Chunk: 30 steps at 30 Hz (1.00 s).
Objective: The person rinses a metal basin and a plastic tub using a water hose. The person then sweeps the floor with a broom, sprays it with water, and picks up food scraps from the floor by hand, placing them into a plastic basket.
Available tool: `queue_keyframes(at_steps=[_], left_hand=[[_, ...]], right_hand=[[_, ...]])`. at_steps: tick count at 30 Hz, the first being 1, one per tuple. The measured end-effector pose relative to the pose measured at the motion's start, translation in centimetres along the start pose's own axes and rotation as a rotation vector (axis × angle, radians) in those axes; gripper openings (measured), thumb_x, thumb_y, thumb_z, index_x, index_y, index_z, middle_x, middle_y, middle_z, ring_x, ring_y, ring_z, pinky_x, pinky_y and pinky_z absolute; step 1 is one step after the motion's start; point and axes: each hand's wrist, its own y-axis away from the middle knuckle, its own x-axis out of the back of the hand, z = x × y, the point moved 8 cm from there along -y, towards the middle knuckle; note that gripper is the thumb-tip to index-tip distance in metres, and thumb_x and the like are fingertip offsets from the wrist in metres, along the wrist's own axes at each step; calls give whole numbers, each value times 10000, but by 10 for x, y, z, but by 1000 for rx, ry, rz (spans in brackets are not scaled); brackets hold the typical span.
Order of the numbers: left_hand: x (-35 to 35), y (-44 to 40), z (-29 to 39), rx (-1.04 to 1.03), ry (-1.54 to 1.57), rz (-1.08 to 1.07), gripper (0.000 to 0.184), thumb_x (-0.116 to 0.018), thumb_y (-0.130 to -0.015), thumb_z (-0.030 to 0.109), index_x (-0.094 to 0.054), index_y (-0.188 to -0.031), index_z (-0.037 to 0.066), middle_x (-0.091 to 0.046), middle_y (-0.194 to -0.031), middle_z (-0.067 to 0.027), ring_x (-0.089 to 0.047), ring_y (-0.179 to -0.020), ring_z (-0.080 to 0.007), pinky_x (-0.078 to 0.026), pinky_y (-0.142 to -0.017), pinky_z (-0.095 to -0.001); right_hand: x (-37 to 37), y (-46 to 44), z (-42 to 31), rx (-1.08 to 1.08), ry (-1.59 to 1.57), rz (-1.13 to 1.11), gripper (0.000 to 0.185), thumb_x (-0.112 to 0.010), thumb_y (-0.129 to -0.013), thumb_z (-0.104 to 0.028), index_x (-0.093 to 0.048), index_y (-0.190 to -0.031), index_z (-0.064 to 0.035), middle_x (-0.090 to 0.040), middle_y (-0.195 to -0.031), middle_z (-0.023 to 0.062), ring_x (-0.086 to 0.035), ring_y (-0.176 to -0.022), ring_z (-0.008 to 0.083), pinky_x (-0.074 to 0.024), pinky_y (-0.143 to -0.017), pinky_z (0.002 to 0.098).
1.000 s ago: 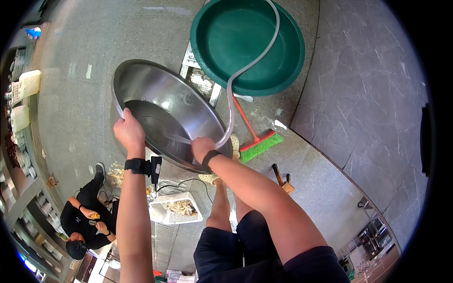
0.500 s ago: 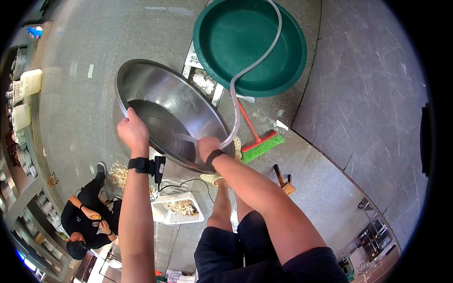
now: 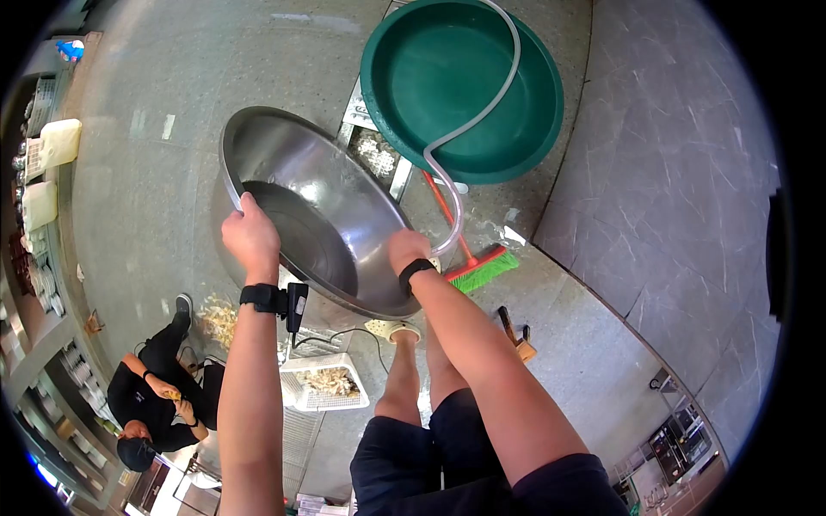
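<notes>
A large steel basin [image 3: 301, 163] is tilted toward me, with a wet sheen inside. My left hand [image 3: 251, 234] is closed on its left rim. At the basin's lower right side my right hand [image 3: 409, 251] is closed round a pale hose [image 3: 456, 206]. The hose runs from there up across a big green tub [image 3: 447, 77]. Any water leaving the hose end cannot be made out.
A red broom with green bristles [image 3: 486, 269] lies right of the basin. Below it are a white basket [image 3: 323, 383] of pale scraps and a small wooden stool [image 3: 521, 344]. A person in black [image 3: 155, 391] sits at lower left. Shelves line the left.
My right hand has moved right and slightly up with the hose, toward the basin's right rim. The clear hose stretch or stream left of that hand no longer shows. My left hand keeps its hold.
</notes>
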Motion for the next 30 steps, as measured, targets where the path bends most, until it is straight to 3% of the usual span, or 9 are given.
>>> queue_keyframes(at_steps=[4, 10, 13, 16, 25, 28, 30], left_hand=[[1, 2, 3, 8, 18, -11, 541, -524, -869, 368, -576, -635, -116, -566, -602, -274, -560, -583, -403, -426, -634, -481], [-2, -4, 1, -41, -9, 7, 544, -522, -872, 372, -580, -650, -122, -566, -607, -280, -563, -592, -412, -427, -639, -486], [-3, -4, 0, -44, -31, 13, 549, -529, -872, 378, -579, -649, -122, -565, -606, -280, -565, -591, -410, -427, -637, -486], [-4, -3, 0, -6, 6, -7, 546, -536, -871, 376, -575, -640, -118, -565, -598, -271, -568, -584, -400, -427, -631, -482], [1, 0, 7, -11, 11, -13, 528, -533, -870, 359, -569, -621, -106, -567, -584, -249, -565, -570, -383, -423, -619, -479], [-4, -5, 0, -22, -6, -9, 536, -533, -869, 362, -565, -623, -113, -565, -592, -257, -565, -578, -388, -419, -619, -483], [-6, -6, -3, -20, 0, -11, 541, -535, -869, 363, -561, -624, -118, -563, -596, -262, -563, -581, -391, -417, -620, -486]], right_hand=[[0, -1, 12, -86, 11, 28, 212, -539, -881, -107, -734, -945, -156, -710, -973, 63, -684, -936, 228, -553, -739, 334], [0, 9, -8, 14, 62, -15, 219, -526, -883, -104, -734, -941, -142, -713, -944, 68, -687, -914, 239, -545, -757, 330], [0, 5, -7, 20, 0, -9, 207, -531, -859, -110, -733, -907, -109, -700, -975, 117, -684, -918, 265, -551, -767, 359], [-18, 4, -23, 151, 116, -45, 216, -521, -856, -101, -730, -909, -96, -699, -961, 128, -681, -916, 281, -548, -764, 385], [57, 14, -80, 326, -373, -41, 241, -484, -837, -113, -711, -888, -52, -674, -959, 193, -643, -921, 362, -516, -797, 441], [69, 32, -106, 518, -309, -139, 247, -484, -836, -131, -711, -897, -55, -677, -977, 184, -646, -934, 352, -516, -802, 441], [59, 52, -106, 626, -106, -254, 253, -490, -840, -132, -711, -938, -58, -681, -1003, 162, -650, -945, 335, -519, -801, 433]])
